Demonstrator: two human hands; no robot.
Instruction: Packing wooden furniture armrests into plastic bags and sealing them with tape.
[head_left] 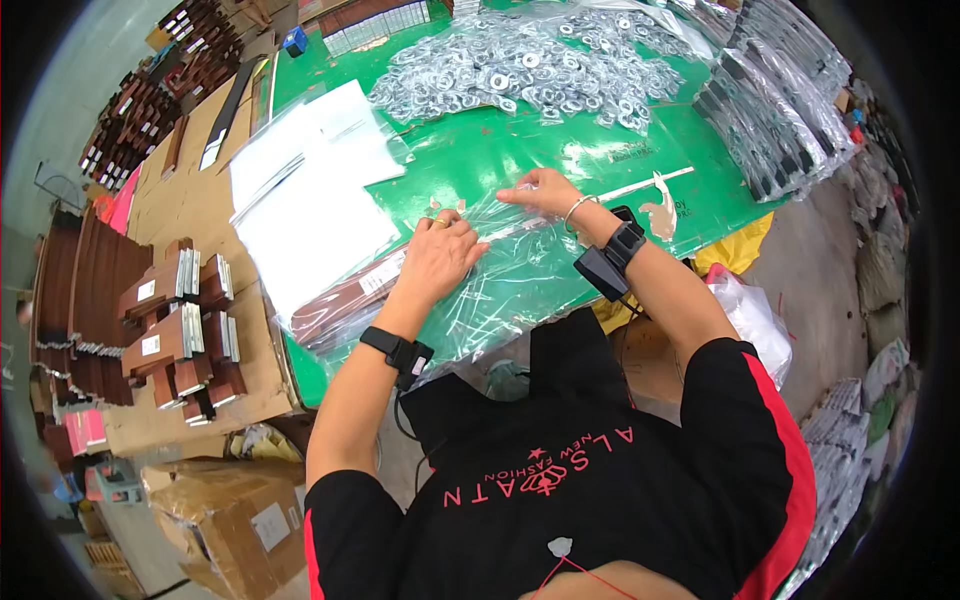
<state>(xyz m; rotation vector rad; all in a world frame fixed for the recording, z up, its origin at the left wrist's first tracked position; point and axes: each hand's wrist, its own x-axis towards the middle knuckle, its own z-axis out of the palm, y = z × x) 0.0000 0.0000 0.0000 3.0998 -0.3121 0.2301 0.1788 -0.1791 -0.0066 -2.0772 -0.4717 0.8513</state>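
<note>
On the green tabletop, the left hand, its grip unclear, seemingly steadies the brown slat lying under the clear plastic sleeve, whose film the right hand pinches between fingertips, probably for tension.

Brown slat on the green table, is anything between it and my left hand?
Yes, clear plastic film seems to: it lies over the brown slat and reaches beneath the left hand. Nothing else visible stands between them.
</note>
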